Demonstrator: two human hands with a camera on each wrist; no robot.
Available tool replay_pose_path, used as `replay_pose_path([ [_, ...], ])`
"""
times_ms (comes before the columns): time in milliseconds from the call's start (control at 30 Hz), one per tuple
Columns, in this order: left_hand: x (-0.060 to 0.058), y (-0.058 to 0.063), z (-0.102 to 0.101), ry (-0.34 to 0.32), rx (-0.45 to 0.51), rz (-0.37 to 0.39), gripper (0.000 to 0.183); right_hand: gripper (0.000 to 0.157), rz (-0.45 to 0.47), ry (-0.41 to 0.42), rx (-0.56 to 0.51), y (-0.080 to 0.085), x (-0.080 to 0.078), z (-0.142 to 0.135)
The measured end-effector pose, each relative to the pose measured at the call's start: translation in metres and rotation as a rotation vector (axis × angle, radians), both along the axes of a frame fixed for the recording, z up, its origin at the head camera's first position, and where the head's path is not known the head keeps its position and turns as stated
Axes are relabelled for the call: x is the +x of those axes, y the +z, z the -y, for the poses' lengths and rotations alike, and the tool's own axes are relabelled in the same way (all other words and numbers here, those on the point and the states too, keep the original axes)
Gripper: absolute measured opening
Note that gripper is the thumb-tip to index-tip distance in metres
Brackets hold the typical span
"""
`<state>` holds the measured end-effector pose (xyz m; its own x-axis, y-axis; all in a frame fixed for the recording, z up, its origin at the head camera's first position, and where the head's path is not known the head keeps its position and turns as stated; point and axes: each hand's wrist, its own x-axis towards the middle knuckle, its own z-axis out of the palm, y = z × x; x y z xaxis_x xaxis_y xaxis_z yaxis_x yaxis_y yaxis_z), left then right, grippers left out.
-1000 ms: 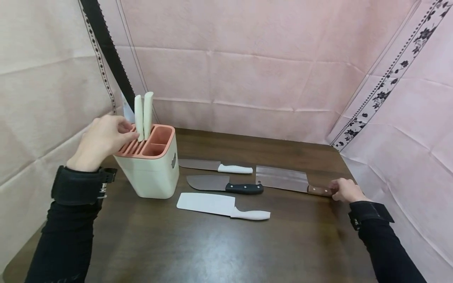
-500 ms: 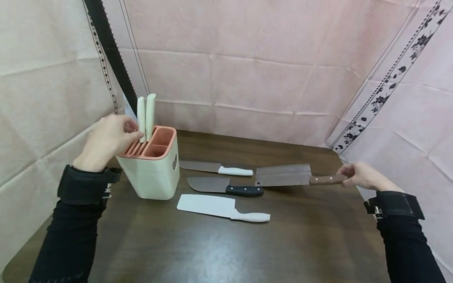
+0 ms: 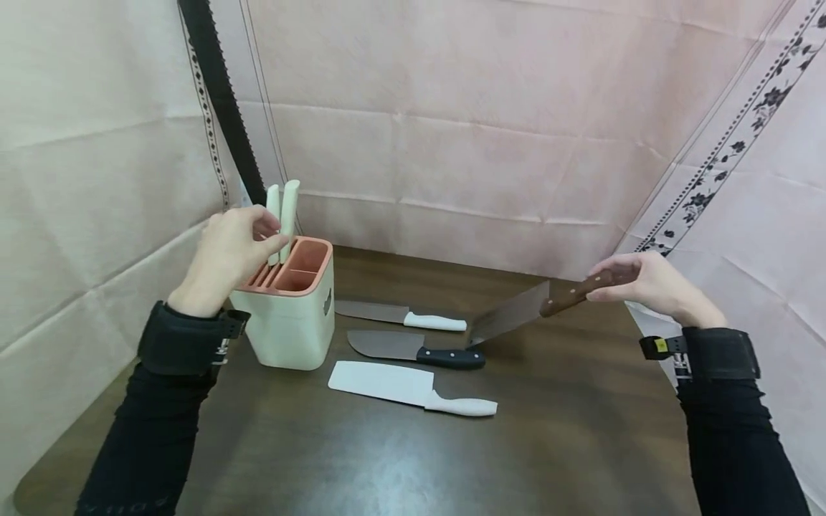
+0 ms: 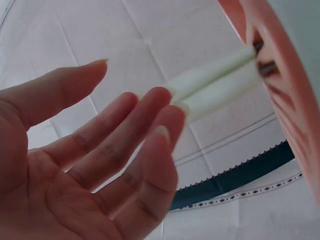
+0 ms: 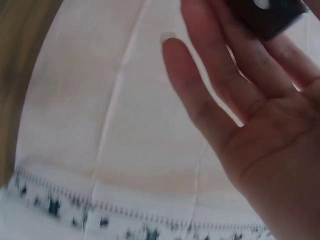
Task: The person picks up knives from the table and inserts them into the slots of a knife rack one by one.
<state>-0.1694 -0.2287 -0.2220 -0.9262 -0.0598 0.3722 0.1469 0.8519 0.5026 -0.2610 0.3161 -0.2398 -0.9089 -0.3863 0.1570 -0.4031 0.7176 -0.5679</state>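
My right hand (image 3: 654,283) grips the brown wooden handle of a cleaver (image 3: 510,314) at the right. The handle end is raised and the broad steel blade slants down to the left, its tip low near the black knife handle. In the right wrist view only the dark handle end (image 5: 267,15) shows among the fingers. My left hand (image 3: 226,251) hovers at the pale green knife block (image 3: 284,333), beside two upright light-handled knives (image 3: 290,215) in its slots. The left wrist view shows thumb and loosely bent fingers (image 4: 115,145) apart, holding nothing, with fingertips overlapping the handles (image 4: 220,85).
On the brown table (image 3: 400,466) lie a white-handled knife (image 3: 435,322), a black-handled knife (image 3: 449,357) and a white cleaver (image 3: 383,382), handles pointing right. The block has an orange top with slots and two larger compartments. Pale cloth (image 3: 452,143) hangs behind and at both sides.
My right hand has lifted the wooden-handled cleaver's handle off the table and tilted the blade. The left hand stays by the block; the whole head view has shifted slightly.
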Motion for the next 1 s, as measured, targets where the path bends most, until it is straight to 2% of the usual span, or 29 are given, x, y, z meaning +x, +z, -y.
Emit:
replay_pose_path([
  [167,-0.004,-0.004,-0.01,-0.04,0.041,-0.025,0.024,0.04,-0.058,0.007,-0.135,0.002,-0.007,0.029],
  [400,-0.009,-0.01,-0.021,-0.082,0.069,0.063,0.027,0.046,-0.159,0.014,-0.236,0.0,-0.016,0.065],
  [567,-0.01,-0.01,-0.025,-0.078,0.073,0.092,0.027,0.047,-0.181,0.004,-0.242,0.005,-0.022,0.084],
  [1000,-0.017,-0.018,-0.029,-0.129,0.049,0.023,0.022,0.054,-0.189,-0.018,-0.255,0.027,-0.016,0.107],
])
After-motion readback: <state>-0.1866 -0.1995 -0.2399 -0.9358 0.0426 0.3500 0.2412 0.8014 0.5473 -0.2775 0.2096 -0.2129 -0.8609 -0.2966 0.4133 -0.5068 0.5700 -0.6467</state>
